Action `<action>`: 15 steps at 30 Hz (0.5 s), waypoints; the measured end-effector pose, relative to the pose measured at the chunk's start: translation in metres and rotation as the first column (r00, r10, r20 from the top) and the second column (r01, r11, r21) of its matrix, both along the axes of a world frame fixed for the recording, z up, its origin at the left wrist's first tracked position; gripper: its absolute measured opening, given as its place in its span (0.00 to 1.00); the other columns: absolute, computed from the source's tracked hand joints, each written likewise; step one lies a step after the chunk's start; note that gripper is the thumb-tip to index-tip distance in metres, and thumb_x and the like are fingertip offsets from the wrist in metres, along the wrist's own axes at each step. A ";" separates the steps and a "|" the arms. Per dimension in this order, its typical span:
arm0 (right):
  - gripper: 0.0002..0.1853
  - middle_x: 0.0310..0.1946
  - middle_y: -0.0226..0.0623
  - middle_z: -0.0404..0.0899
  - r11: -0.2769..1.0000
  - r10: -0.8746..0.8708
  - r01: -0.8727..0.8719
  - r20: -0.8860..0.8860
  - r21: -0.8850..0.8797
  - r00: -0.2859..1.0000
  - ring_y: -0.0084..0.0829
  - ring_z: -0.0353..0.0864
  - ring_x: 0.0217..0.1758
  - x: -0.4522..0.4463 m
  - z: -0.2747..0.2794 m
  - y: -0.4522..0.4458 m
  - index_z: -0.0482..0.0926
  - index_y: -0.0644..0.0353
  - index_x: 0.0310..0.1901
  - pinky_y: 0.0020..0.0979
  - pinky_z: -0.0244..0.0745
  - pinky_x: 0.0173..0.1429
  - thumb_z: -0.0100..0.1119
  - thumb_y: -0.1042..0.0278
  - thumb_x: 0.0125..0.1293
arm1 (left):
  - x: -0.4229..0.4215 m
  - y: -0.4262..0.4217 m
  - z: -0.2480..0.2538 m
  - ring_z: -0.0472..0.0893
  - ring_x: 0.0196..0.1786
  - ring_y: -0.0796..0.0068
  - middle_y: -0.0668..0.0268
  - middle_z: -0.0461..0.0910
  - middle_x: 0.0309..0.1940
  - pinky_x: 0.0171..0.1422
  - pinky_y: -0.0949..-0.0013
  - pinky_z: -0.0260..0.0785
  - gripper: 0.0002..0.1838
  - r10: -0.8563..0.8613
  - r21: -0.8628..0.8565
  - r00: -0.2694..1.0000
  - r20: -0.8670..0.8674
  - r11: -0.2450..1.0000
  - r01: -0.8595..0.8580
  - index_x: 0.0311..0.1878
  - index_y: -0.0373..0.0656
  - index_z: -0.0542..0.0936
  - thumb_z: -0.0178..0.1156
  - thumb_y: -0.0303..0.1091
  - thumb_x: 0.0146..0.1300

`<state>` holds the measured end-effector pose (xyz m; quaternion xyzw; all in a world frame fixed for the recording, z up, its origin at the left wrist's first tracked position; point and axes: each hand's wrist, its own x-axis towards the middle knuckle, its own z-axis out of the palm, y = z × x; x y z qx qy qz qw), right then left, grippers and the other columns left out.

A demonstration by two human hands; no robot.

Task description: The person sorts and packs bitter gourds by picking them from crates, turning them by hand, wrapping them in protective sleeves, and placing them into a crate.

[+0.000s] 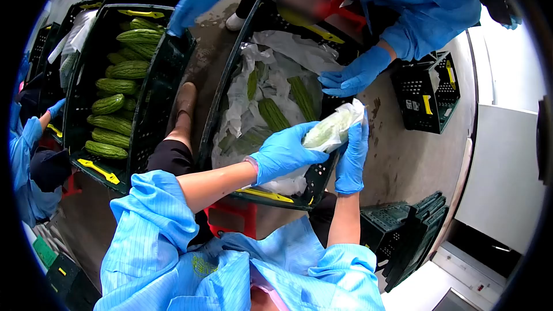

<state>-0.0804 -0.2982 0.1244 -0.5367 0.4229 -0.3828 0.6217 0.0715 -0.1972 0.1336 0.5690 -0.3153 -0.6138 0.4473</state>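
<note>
The left hand and right hand close around a white-wrapped green gourd, above a dark crate holding gourds and crumpled wrapping.

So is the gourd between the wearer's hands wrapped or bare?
Wrapped: a whitish sheet surrounds the gourd, green showing through, held between the left hand and right hand.
</note>
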 end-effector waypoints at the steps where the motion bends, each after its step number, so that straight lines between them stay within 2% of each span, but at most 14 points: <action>1: 0.43 0.74 0.43 0.59 0.996 -0.072 0.073 -0.023 0.041 0.997 0.35 0.61 0.74 -0.004 -0.007 -0.002 0.55 0.57 0.76 0.38 0.58 0.75 0.64 0.49 0.66 | 0.002 -0.001 0.003 0.82 0.55 0.63 0.57 0.82 0.53 0.61 0.67 0.71 0.38 -0.004 0.038 0.999 0.034 0.999 0.003 0.66 0.43 0.74 0.71 0.51 0.53; 3: 0.44 0.75 0.42 0.56 0.991 -0.116 0.124 -0.160 0.043 0.980 0.35 0.59 0.75 -0.002 0.004 -0.002 0.52 0.57 0.77 0.37 0.60 0.73 0.64 0.49 0.67 | 0.005 -0.001 0.006 0.83 0.54 0.64 0.57 0.83 0.52 0.60 0.66 0.71 0.37 -0.012 0.113 0.995 0.104 0.994 0.000 0.64 0.44 0.75 0.72 0.51 0.53; 4: 0.39 0.66 0.39 0.69 0.982 -0.188 0.188 -0.186 -0.015 0.964 0.30 0.70 0.65 -0.001 0.001 -0.004 0.60 0.60 0.74 0.33 0.70 0.63 0.63 0.49 0.68 | 0.000 -0.001 -0.002 0.83 0.53 0.60 0.55 0.83 0.52 0.60 0.64 0.71 0.36 0.023 0.113 0.983 0.183 0.993 -0.044 0.62 0.45 0.76 0.72 0.51 0.52; 7: 0.33 0.50 0.32 0.79 1.000 0.001 -0.004 -0.227 -0.016 0.974 0.21 0.76 0.47 -0.006 0.010 -0.013 0.70 0.63 0.66 0.26 0.74 0.50 0.62 0.48 0.68 | -0.001 -0.002 -0.006 0.83 0.50 0.56 0.53 0.83 0.48 0.55 0.60 0.73 0.36 0.061 -0.020 0.943 0.327 0.998 -0.057 0.61 0.46 0.76 0.73 0.51 0.50; 8: 0.26 0.39 0.26 0.80 0.994 -0.111 0.107 -0.249 -0.031 0.962 0.14 0.72 0.35 -0.001 0.011 -0.003 0.78 0.64 0.56 0.21 0.72 0.40 0.63 0.49 0.68 | -0.003 -0.002 -0.006 0.83 0.48 0.55 0.53 0.83 0.46 0.54 0.59 0.74 0.37 0.026 -0.018 0.884 0.466 1.000 -0.019 0.62 0.47 0.76 0.73 0.51 0.49; 9: 0.22 0.41 0.27 0.80 0.986 -0.163 0.162 -0.261 -0.023 0.951 0.15 0.74 0.37 -0.002 0.004 0.000 0.79 0.65 0.52 0.21 0.73 0.40 0.64 0.52 0.69 | -0.004 -0.003 -0.004 0.83 0.47 0.55 0.54 0.83 0.45 0.53 0.58 0.74 0.38 -0.009 -0.011 0.804 0.594 1.000 0.019 0.63 0.47 0.75 0.74 0.51 0.49; 10: 0.19 0.40 0.26 0.81 0.985 -0.164 0.140 -0.311 -0.098 0.936 0.16 0.75 0.38 -0.003 0.001 0.001 0.80 0.63 0.51 0.22 0.74 0.41 0.64 0.56 0.69 | -0.006 -0.003 -0.004 0.83 0.46 0.55 0.54 0.83 0.44 0.52 0.58 0.74 0.39 -0.041 0.001 0.705 0.708 0.998 0.057 0.64 0.48 0.74 0.74 0.51 0.49; 14: 0.08 0.34 0.25 0.80 0.941 -0.240 0.065 -0.520 -0.331 0.820 0.15 0.74 0.35 -0.013 0.001 -0.001 0.82 0.62 0.43 0.21 0.75 0.40 0.63 0.66 0.69 | -0.006 -0.005 -0.005 0.82 0.43 0.54 0.56 0.82 0.39 0.48 0.54 0.74 0.39 -0.067 -0.036 0.600 0.797 0.987 0.158 0.64 0.49 0.73 0.74 0.52 0.49; 15: 0.08 0.33 0.24 0.80 0.940 -0.257 0.095 -0.498 -0.328 0.828 0.15 0.74 0.34 -0.017 -0.003 -0.003 0.82 0.62 0.41 0.21 0.74 0.39 0.63 0.66 0.70 | -0.007 -0.004 -0.006 0.83 0.43 0.54 0.55 0.82 0.39 0.47 0.53 0.74 0.40 -0.063 -0.051 0.600 0.797 0.984 0.171 0.64 0.49 0.72 0.74 0.52 0.48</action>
